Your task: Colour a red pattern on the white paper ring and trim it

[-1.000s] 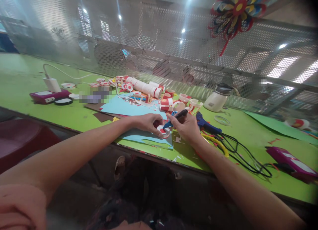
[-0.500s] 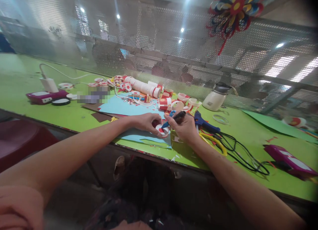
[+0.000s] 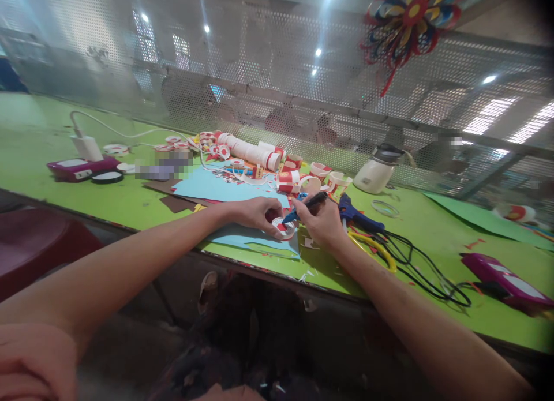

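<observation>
My left hand (image 3: 254, 212) pinches a small red and white paper ring (image 3: 283, 228) that rests on a light blue paper sheet (image 3: 225, 188) near the front edge of the green table (image 3: 130, 202). My right hand (image 3: 322, 221) is closed round a dark pen-like tool with a blue tip (image 3: 303, 208), and the tip touches the ring. Both hands sit close together, fingers curled.
Behind the hands lie several red and white paper rings and rolls (image 3: 259, 156), a blue glue gun (image 3: 359, 216) with black cables (image 3: 415, 262), yellow-handled scissors (image 3: 376, 248), a white pot (image 3: 375, 171), magenta boxes (image 3: 504, 283) (image 3: 78, 167) and a perforated metal screen (image 3: 277, 72).
The hands have stayed on the ring with only slight shifts; the tool tip moved a little over the ring. The view drifted slightly.
</observation>
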`<state>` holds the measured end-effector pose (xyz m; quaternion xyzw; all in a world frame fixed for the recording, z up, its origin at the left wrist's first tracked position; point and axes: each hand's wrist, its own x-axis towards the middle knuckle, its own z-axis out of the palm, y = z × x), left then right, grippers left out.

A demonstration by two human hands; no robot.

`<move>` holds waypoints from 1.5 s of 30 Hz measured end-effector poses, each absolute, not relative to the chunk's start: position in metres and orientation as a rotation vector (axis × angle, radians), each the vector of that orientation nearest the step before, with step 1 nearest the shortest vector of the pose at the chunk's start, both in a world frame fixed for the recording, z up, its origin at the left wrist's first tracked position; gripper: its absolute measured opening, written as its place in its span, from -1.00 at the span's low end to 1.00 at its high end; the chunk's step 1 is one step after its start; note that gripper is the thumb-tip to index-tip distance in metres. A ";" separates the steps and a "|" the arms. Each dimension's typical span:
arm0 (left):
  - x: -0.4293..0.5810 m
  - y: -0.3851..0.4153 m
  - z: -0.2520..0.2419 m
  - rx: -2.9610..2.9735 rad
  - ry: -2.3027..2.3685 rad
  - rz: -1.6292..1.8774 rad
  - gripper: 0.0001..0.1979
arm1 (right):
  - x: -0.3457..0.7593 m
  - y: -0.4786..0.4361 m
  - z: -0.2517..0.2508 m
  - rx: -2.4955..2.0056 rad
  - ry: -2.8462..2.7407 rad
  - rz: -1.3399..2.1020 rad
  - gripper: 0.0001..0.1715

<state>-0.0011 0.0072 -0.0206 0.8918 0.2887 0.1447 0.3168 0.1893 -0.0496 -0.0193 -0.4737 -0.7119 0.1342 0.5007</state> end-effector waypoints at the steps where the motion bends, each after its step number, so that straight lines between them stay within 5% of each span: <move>1: -0.001 0.007 -0.020 2.347 0.757 0.383 -0.50 | 0.189 -0.051 -0.018 -1.125 -1.694 0.312 -0.63; 23: -0.001 0.005 -0.019 2.341 0.783 0.394 -0.50 | 0.229 -0.024 0.002 -1.155 -1.241 0.094 -0.59; 45: -0.004 0.001 -0.010 2.509 0.709 0.768 -0.56 | 0.234 -0.011 -0.013 -1.546 -1.401 0.492 -0.26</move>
